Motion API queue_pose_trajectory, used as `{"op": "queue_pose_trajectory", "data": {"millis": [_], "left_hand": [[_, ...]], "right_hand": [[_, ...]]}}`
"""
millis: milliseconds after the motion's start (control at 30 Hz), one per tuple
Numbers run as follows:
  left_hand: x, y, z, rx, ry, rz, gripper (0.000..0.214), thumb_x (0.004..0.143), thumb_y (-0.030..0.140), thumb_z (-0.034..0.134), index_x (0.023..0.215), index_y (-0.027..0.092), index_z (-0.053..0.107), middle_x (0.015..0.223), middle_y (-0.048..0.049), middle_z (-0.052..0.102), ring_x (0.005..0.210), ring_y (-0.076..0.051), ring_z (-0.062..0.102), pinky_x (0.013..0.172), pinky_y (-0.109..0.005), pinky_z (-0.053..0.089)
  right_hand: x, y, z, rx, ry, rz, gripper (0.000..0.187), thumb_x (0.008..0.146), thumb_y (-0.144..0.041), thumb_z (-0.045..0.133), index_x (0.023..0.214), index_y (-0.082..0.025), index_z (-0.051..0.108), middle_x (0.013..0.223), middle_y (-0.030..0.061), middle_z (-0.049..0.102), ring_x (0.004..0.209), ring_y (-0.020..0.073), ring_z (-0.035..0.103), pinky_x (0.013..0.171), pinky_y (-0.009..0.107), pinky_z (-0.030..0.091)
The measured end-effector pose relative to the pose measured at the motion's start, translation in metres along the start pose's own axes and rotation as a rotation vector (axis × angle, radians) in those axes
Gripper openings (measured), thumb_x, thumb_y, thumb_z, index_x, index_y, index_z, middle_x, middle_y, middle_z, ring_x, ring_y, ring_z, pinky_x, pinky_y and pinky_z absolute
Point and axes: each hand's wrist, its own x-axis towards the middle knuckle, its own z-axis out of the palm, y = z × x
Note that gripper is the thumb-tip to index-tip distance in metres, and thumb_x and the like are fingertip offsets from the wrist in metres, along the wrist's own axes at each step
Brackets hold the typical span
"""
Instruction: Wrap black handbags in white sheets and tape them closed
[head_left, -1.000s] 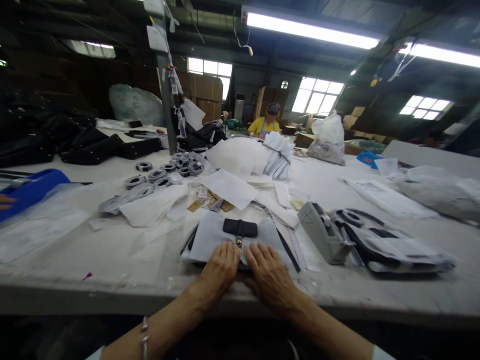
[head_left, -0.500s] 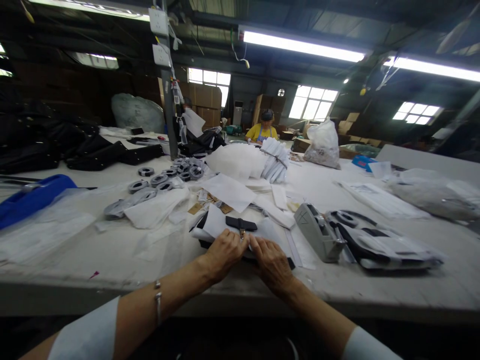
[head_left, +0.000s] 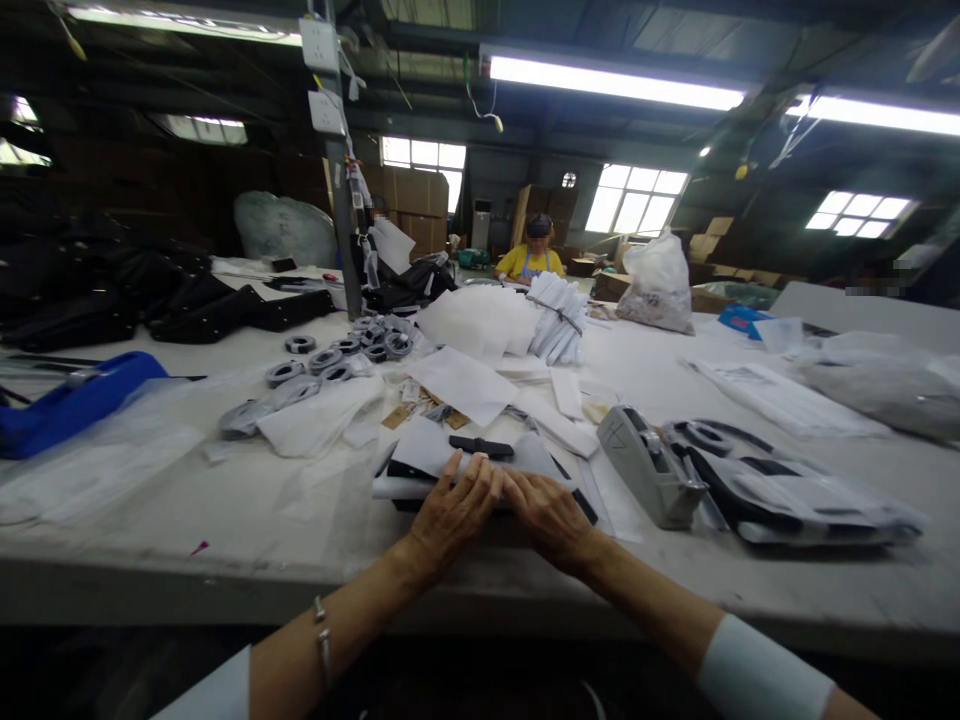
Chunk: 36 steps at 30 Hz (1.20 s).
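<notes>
A flat black item wrapped in white paper, with a black strap tab on top, lies near the table's front edge. My left hand rests on its near side, fingers together and bent over the paper. My right hand lies beside it, touching the left, fingers curled down on the same wrapped item. What the fingertips pinch is hidden.
A grey tape dispenser stands right of my hands, with wrapped black items beyond it. Tape rolls, white paper sheets, a blue object and black bags cover the table. A person in yellow works far back.
My hands went from lying flat with spread fingers to drawn together and curled on the wrapped item. The item's front has tipped up slightly and the camera has shifted.
</notes>
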Motion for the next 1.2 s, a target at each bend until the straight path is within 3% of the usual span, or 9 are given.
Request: {"op": "queue_pose_trajectory", "data": {"millis": [267, 533, 667, 767, 867, 933, 1000, 1100, 1200], "left_hand": [[-0.016, -0.016, 0.007, -0.152, 0.122, -0.027, 0.029, 0.097, 0.009, 0.041, 0.120, 0.012, 0.058, 0.110, -0.0083, 0.068, 0.100, -0.018, 0.063, 0.093, -0.035, 0.046], [-0.036, -0.022, -0.010, -0.289, 0.202, -0.092, 0.030, 0.098, 0.011, 0.041, 0.118, 0.016, 0.063, 0.112, -0.0066, 0.071, 0.102, -0.017, 0.064, 0.092, -0.032, 0.045], [-0.051, -0.019, -0.013, -0.364, 0.239, -0.172, 0.032, 0.100, 0.013, 0.039, 0.118, 0.018, 0.065, 0.111, -0.0049, 0.072, 0.104, -0.016, 0.064, 0.096, -0.031, 0.043], [-0.059, -0.023, -0.013, -0.422, 0.277, -0.232, 0.033, 0.100, 0.012, 0.037, 0.117, 0.019, 0.065, 0.110, -0.0053, 0.073, 0.107, -0.016, 0.064, 0.097, -0.031, 0.042], [-0.062, -0.027, -0.012, -0.464, 0.305, -0.269, 0.033, 0.100, 0.011, 0.038, 0.117, 0.017, 0.065, 0.111, -0.0055, 0.073, 0.109, -0.017, 0.063, 0.098, -0.032, 0.042], [-0.062, -0.027, -0.010, -0.469, 0.297, -0.271, 0.032, 0.100, 0.011, 0.039, 0.117, 0.017, 0.066, 0.112, -0.0052, 0.072, 0.110, -0.017, 0.063, 0.099, -0.032, 0.042], [-0.061, -0.025, -0.008, -0.459, 0.292, -0.269, 0.032, 0.100, 0.012, 0.040, 0.117, 0.017, 0.066, 0.112, -0.0044, 0.073, 0.109, -0.017, 0.064, 0.099, -0.031, 0.042], [-0.061, -0.021, -0.006, -0.438, 0.326, -0.290, 0.033, 0.101, 0.013, 0.038, 0.113, 0.019, 0.068, 0.109, -0.0030, 0.074, 0.106, -0.016, 0.065, 0.099, -0.031, 0.042], [-0.062, -0.017, -0.007, -0.431, 0.304, -0.297, 0.035, 0.102, 0.014, 0.036, 0.112, 0.019, 0.069, 0.109, -0.0022, 0.074, 0.107, -0.016, 0.065, 0.099, -0.031, 0.043]], "right_hand": [[0.012, -0.011, -0.011, -0.005, -0.066, -0.019, 0.032, 0.094, -0.008, 0.047, 0.126, -0.011, 0.052, 0.113, 0.0134, 0.067, 0.097, 0.0213, 0.064, 0.083, 0.033, 0.051], [0.012, -0.040, -0.015, -0.020, -0.124, -0.001, 0.040, 0.092, -0.009, 0.049, 0.132, -0.011, 0.050, 0.123, 0.0147, 0.065, 0.105, 0.0262, 0.063, 0.088, 0.039, 0.051], [0.015, -0.043, -0.037, 0.162, -0.145, 0.040, 0.046, 0.090, -0.016, 0.057, 0.135, -0.016, 0.050, 0.128, 0.0097, 0.064, 0.113, 0.0259, 0.061, 0.097, 0.040, 0.049], [0.023, -0.015, -0.067, 0.406, -0.066, 0.116, 0.038, 0.093, -0.028, 0.057, 0.130, -0.022, 0.056, 0.129, 0.0052, 0.065, 0.118, 0.0207, 0.059, 0.105, 0.035, 0.045], [0.022, 0.034, -0.075, 0.449, 0.152, 0.431, 0.028, 0.097, -0.032, 0.048, 0.117, -0.023, 0.066, 0.119, 0.0059, 0.070, 0.114, 0.0208, 0.063, 0.100, 0.035, 0.049], [0.012, 0.070, -0.061, 0.428, 0.177, 0.667, 0.028, 0.096, -0.035, 0.049, 0.108, -0.023, 0.071, 0.110, 0.0060, 0.073, 0.106, 0.0231, 0.067, 0.094, 0.036, 0.053], [-0.001, 0.103, -0.035, 0.382, 0.100, 0.797, 0.029, 0.093, -0.038, 0.051, 0.104, -0.023, 0.073, 0.107, 0.0068, 0.075, 0.103, 0.0257, 0.069, 0.093, 0.039, 0.053], [-0.016, 0.139, 0.008, 0.305, -0.064, 0.826, 0.032, 0.089, -0.035, 0.052, 0.108, -0.019, 0.071, 0.115, 0.0101, 0.072, 0.110, 0.0284, 0.066, 0.100, 0.045, 0.049], [-0.014, 0.155, 0.039, 0.247, -0.149, 0.773, 0.037, 0.088, -0.032, 0.053, 0.117, -0.014, 0.067, 0.124, 0.0141, 0.067, 0.120, 0.0293, 0.060, 0.105, 0.047, 0.044]]}}
